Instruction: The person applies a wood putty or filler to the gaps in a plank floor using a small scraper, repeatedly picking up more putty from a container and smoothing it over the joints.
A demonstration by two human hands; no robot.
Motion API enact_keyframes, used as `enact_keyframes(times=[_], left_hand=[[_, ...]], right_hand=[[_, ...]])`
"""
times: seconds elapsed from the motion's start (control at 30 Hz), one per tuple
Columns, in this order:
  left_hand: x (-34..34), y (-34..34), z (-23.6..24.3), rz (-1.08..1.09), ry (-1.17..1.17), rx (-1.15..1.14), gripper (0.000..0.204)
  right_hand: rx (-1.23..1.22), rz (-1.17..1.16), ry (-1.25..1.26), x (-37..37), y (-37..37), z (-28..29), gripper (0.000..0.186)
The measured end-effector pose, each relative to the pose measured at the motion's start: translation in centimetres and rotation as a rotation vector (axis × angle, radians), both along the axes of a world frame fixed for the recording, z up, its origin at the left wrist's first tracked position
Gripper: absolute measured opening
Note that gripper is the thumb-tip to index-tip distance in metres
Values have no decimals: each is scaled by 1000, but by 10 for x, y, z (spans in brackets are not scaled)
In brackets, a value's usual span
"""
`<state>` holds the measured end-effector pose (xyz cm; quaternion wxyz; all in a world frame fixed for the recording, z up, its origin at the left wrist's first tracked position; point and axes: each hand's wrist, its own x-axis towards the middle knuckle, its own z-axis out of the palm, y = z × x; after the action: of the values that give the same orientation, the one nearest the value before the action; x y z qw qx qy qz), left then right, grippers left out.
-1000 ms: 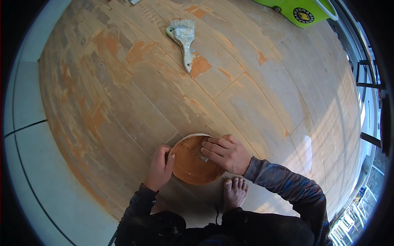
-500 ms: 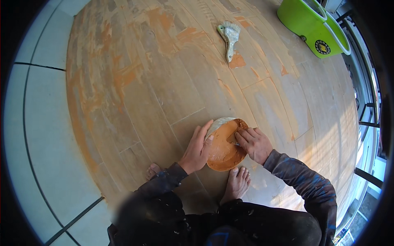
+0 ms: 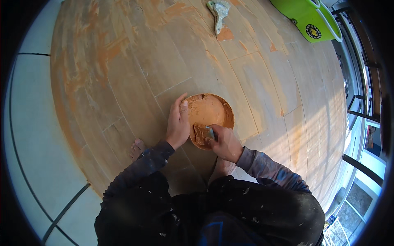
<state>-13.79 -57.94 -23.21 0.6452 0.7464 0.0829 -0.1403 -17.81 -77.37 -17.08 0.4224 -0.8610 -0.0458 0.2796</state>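
A round tub [image 3: 217, 108] lined with orange-brown paste is low in front of me, over the wood-look planks. My left hand [image 3: 177, 123] grips its left side, fingers curved along the wall and thumb at the rim. My right hand [image 3: 225, 143] holds a small scraper [image 3: 202, 133], coated in the same paste, inside the lower part of the tub. A paint-stained brush [image 3: 219, 16] lies farther forward on the planks, beside an orange patch [image 3: 225, 35].
A green bucket [image 3: 299, 20] stands at the top right. Pale tiles [image 3: 37, 115] border the smeared plank floor [image 3: 135, 61] on the left. A dark railing [image 3: 365, 172] runs along the right edge. My bare feet [image 3: 137, 147] are below the tub.
The tub has moved up in the view and its inside has tilted. My right hand has drawn the scraper from the tub's right part down to its lower left.
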Motion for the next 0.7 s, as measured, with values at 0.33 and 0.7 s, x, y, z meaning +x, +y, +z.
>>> enact_keyframes(times=[0.33,0.7], left_hand=[[-19,93,44,87,84,-245,51],[-187,196,105,777,181,-38,60]], right_hand=[[867,-391,713,68,12,34,23],[6,113,-651,340,80,-42,22]])
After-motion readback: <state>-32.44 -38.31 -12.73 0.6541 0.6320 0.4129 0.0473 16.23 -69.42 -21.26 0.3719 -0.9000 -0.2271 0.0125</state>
